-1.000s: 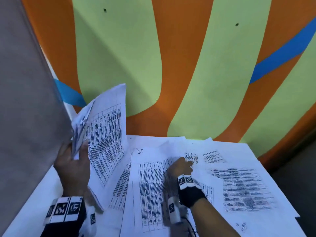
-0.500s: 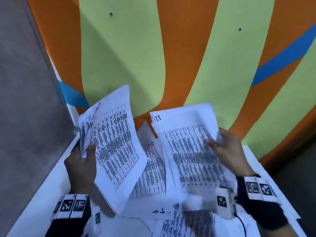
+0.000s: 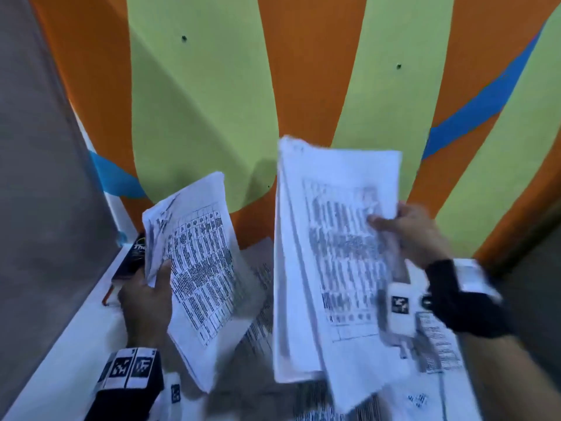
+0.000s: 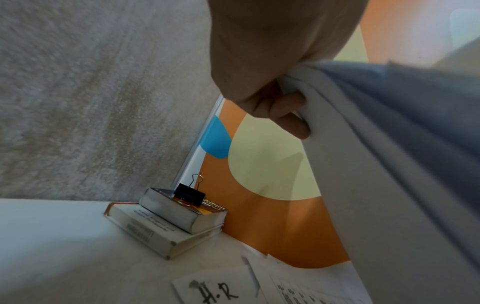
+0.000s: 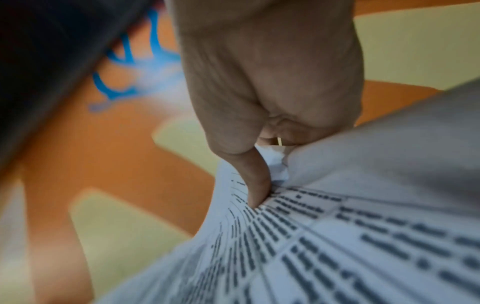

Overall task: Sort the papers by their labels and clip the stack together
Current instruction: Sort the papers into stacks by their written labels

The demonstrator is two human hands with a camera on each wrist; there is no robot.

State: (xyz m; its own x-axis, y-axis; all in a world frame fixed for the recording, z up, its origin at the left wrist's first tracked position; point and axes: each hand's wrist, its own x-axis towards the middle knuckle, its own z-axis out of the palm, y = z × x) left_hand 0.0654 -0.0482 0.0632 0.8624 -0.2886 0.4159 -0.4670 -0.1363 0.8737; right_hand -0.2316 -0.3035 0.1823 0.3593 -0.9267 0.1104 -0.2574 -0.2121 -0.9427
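My left hand (image 3: 148, 296) grips a small sheaf of printed table sheets (image 3: 198, 268) by its left edge, tilted up above the white table (image 3: 69, 338). In the left wrist view the left hand's fingers (image 4: 288, 115) curl round the sheaf's edge (image 4: 376, 164). My right hand (image 3: 409, 235) pinches a second, thicker bunch of printed sheets (image 3: 337, 259) by its right edge and holds it upright; the right wrist view shows the thumb (image 5: 255, 181) pressed into the paper (image 5: 337, 236). More sheets (image 3: 258, 323) lie on the table below. A black binder clip (image 4: 189, 195) sits on two stacked books (image 4: 171, 220).
The books (image 3: 130, 265) stand in the table's back left corner by a grey partition (image 3: 39, 177). An orange, green and blue wall (image 3: 303, 86) rises right behind the table. A sheet labelled "H.R" (image 4: 215, 290) lies near the left hand.
My right hand has picked sheets off the table and raised them upright, then carried them higher and rightward. The left hand keeps its sheaf, shifted slightly towards the middle.
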